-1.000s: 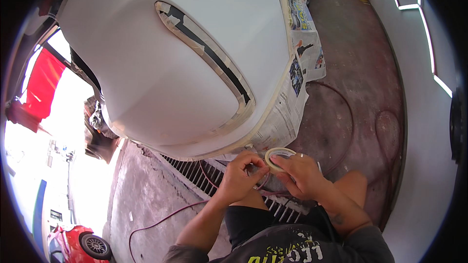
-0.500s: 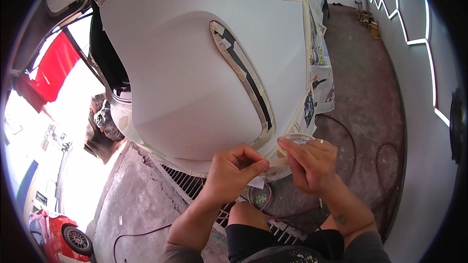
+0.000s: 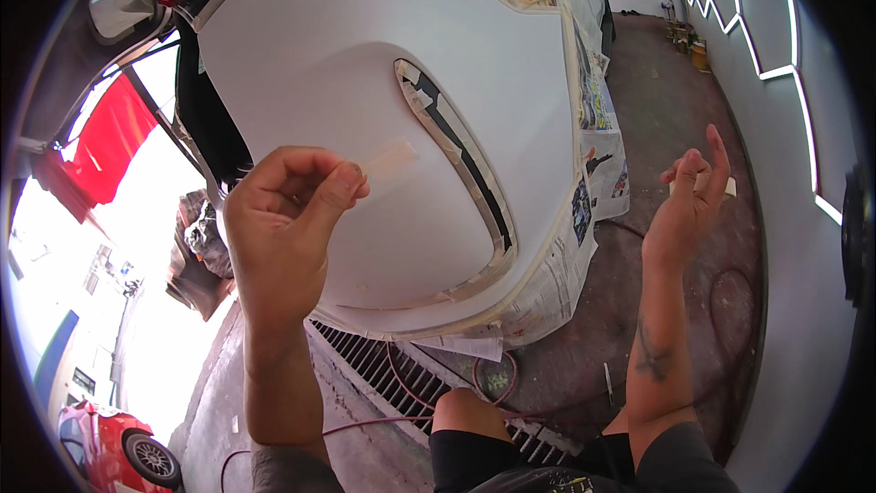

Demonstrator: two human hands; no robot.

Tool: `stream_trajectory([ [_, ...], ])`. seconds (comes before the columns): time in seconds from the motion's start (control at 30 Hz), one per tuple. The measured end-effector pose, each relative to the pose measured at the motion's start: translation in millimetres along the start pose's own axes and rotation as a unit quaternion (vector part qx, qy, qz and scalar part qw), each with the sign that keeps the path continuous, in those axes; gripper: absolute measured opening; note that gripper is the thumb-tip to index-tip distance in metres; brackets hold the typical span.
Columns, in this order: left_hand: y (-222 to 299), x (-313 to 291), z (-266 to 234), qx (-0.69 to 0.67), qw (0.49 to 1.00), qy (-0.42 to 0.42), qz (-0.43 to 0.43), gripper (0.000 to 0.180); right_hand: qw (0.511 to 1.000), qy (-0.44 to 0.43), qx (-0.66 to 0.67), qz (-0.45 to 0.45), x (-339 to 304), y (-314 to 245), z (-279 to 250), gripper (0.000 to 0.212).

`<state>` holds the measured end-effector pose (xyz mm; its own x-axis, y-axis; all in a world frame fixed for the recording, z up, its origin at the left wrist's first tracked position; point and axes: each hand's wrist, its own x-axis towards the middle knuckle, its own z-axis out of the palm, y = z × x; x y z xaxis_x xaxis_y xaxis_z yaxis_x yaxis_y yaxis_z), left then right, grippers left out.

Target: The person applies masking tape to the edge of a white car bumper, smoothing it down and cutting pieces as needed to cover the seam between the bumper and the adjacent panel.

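Observation:
Between the thumb and fingers of my left hand (image 3: 292,224) is pinched a short strip of masking tape (image 3: 394,164), its free end hanging over the pale grey car panel (image 3: 365,246). Out to the right and away from the panel, my right hand (image 3: 684,205) is raised, one finger stretched up. A roll of masking tape (image 3: 729,187) is held there, mostly hidden behind the palm and fingers. A long curved slot (image 3: 465,141) in the panel is edged with tape, with a dark gap along its middle.
Newspaper (image 3: 552,283) is taped along the panel's right and near edges. A floor grate (image 3: 365,351) and a dark red hose (image 3: 365,423) lie below. A red car (image 3: 109,443) stands at lower left, a grey wall (image 3: 808,310) at right.
My hands have drawn apart from the panel's near edge. The left rose leftward over the panel with a tape strip; the right went up and right with the roll.

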<state>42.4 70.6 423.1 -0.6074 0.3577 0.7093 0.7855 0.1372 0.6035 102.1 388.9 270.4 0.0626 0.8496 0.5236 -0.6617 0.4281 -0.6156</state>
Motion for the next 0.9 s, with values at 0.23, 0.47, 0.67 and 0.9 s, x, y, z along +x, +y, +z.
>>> stream_trajectory([
  [0.23, 31.4, 107.8, 8.5, 0.178, 0.951, -0.244, -0.069, 0.013, 0.902, -0.222, -0.041, -0.367, -30.4, -36.8, 98.5, 0.027],
  [0.47, 51.5, 131.8, 22.5, 0.224, 0.928, -0.283, -0.097, 0.017, 0.892, -0.157, -0.058, -0.421, -25.7, -27.8, 138.6, 0.029],
  [0.67, 55.3, 132.9, 27.7, 0.230, 0.934, -0.258, -0.089, 0.021, 0.902, -0.185, -0.025, -0.389, -18.1, -19.3, 151.6, 0.023],
  [0.9, 47.8, 141.1, 25.4, 0.298, 0.908, -0.296, -0.004, 0.015, 0.919, -0.236, -0.016, -0.315, -25.4, -14.5, 158.6, 0.016],
])
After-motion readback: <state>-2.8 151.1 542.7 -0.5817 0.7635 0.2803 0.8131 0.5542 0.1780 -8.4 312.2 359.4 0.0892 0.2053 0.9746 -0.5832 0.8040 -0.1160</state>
